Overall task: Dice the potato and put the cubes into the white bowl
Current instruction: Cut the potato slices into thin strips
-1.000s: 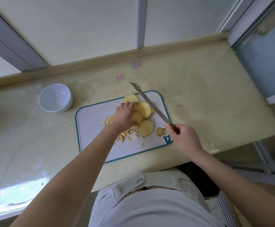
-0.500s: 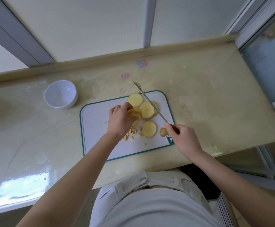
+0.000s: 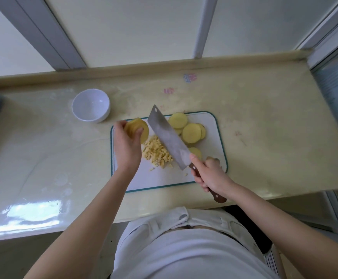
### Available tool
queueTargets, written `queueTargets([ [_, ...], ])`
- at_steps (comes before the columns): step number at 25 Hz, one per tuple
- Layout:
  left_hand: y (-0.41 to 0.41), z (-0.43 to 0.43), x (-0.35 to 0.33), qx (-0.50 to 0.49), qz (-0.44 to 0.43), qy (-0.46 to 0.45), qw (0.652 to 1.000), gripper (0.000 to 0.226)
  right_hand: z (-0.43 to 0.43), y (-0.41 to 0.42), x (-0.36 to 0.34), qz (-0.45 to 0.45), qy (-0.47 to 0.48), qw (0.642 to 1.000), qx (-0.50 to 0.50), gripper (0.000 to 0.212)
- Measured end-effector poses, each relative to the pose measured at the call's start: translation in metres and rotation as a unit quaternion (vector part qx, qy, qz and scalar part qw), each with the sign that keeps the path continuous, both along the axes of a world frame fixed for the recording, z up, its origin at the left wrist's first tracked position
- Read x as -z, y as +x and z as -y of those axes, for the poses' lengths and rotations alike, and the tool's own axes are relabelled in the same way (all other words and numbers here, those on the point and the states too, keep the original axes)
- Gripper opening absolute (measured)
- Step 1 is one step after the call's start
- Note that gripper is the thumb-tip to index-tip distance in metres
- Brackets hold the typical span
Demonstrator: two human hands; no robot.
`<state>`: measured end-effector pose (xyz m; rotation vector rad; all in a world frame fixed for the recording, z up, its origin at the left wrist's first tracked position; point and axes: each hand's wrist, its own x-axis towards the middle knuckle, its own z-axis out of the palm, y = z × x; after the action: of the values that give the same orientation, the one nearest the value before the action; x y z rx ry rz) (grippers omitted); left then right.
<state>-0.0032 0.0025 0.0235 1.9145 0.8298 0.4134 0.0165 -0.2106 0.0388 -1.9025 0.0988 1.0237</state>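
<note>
Cutting board [image 3: 164, 178]: small yellow potato cubes [image 3: 156, 153].

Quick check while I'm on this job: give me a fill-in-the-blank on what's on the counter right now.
1. The left hand holds a stack of potato ____.
2. The right hand grips the cleaver by its ____.
3. The bowl is ____.
4. The cubes lie piled on the ____.

Missing words: slices; handle; empty; board.
</note>
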Motion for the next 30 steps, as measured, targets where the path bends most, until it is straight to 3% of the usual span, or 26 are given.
queueTargets([
  [8,-0.014,-0.019,0.002,-0.062,0.081,0.018,0.995,0.025,-0.031,-0.018,0.012,-0.047,-0.001,0.991,-0.126,0.046],
  [18,-0.016,-0.017,0.0,-0.071,0.073,-0.001,0.995,0.026,-0.036,-0.017,0.032,-0.022,-0.035,0.99,-0.134,0.045],
  [26,-0.019,-0.001,0.01,-0.002,0.016,0.016,1.0,0.024,-0.017,0.008,0.037,0.011,-0.085,0.996,0.003,0.046],
  [30,-0.024,0.003,0.034,0.132,-0.049,0.142,0.98,0.021,-0.015,0.011,0.036,0.027,-0.096,0.995,0.008,0.047],
])
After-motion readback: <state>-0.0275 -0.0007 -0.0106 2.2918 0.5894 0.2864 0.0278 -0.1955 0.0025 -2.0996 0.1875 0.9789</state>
